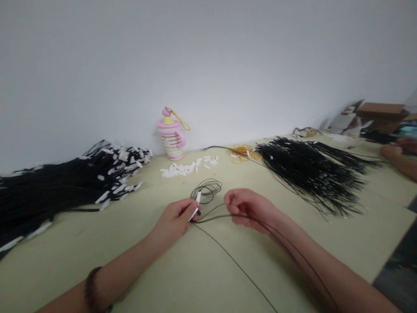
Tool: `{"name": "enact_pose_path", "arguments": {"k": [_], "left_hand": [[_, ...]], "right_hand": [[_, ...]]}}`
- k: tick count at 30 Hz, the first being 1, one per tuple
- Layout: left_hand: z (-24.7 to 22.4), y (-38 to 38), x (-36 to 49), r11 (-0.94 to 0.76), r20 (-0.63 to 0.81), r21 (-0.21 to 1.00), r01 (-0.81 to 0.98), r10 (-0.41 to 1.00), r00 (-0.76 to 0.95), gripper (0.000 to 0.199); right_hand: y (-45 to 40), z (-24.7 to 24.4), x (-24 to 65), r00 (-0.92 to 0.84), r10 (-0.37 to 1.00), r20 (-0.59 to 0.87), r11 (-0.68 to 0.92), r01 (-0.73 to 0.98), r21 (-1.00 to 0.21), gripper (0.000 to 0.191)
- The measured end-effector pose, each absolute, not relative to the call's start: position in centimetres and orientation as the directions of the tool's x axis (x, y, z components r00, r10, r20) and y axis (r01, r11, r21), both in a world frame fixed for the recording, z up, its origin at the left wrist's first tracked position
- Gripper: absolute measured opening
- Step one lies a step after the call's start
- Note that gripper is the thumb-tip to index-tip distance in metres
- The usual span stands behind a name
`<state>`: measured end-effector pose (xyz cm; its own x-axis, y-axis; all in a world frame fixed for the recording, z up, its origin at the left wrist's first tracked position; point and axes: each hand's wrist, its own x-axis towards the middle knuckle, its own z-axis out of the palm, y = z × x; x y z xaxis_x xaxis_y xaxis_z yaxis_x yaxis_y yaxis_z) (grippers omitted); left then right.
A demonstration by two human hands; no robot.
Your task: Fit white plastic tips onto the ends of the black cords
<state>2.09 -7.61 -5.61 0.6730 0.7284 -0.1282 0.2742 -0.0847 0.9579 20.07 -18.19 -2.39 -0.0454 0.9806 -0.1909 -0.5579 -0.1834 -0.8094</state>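
Note:
My left hand is closed in a pinch on a thin black cable near its white tags. Just beyond its fingertips, a loosely coiled part of the black cable rests on the table. To the right, my right hand has its fingers curled together on a thin strand running over from the left hand. Another length of cable crosses my right wrist and trails toward the near edge. One more strand runs from the left hand down to the lower right. The cable end inside my left fingers is partly hidden.
Black cables with white tags are heaped at left. Loose white pieces lie before a pink-and-white cup. Yellow rubber bands and a black cable bundle lie rightward. Another person's hand is beside cardboard boxes.

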Motion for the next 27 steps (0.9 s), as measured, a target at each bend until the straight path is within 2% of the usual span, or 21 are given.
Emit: {"name": "enact_pose_path", "arguments": {"k": [2, 5, 11, 13, 16, 18, 22, 27], "left_hand": [[-5.7, -7.5, 2.1, -0.064, -0.141, 0.96, 0.274, 0.733, 0.666, 0.031], [-5.7, -7.5, 2.1, -0.048, -0.15, 0.961, 0.272, 0.735, 0.661, 0.031], [-5.3, -7.6, 2.0, -0.021, -0.164, 0.965, 0.263, 0.731, 0.663, 0.031], [-5.2, -7.5, 1.9, -0.01, -0.169, 0.966, 0.257, 0.729, 0.664, 0.03], [-5.2, -7.3, 1.9, 0.017, -0.185, 0.968, 0.25, 0.72, 0.669, 0.031], [-5.4, -7.1, 2.0, 0.034, -0.196, 0.969, 0.245, 0.713, 0.673, 0.032], [-5.7, -6.8, 2.0, 0.057, -0.202, 0.972, 0.227, 0.692, 0.693, 0.033], [-5.7, -6.5, 1.8, 0.087, -0.208, 0.977, 0.197, 0.618, 0.758, 0.033]], "right_hand": [[-18.4, -1.6, 21.7, 0.07, 0.985, -0.156, -0.076, -0.635, -0.769, 0.011], [-18.8, -0.7, 23.8, 0.26, 0.961, -0.092, 0.119, -0.693, -0.711, 0.019], [-19.9, 0.5, 27.0, 0.51, 0.86, -0.016, 0.373, -0.65, -0.662, 0.028], [-20.1, 0.6, 27.8, 0.596, 0.801, 0.05, 0.432, -0.519, -0.738, 0.023], [-19.7, 0.1, 28.2, 0.66, 0.719, 0.218, 0.432, -0.178, -0.884, 0.013], [-19.0, -0.6, 27.5, 0.652, 0.7, 0.292, 0.397, -0.015, -0.918, 0.017], [-17.6, -3.0, 23.8, 0.543, 0.759, 0.358, 0.288, 0.214, -0.934, 0.015], [-17.4, -5.4, 18.7, 0.293, 0.852, 0.434, 0.271, 0.462, -0.844, 0.009]]}}
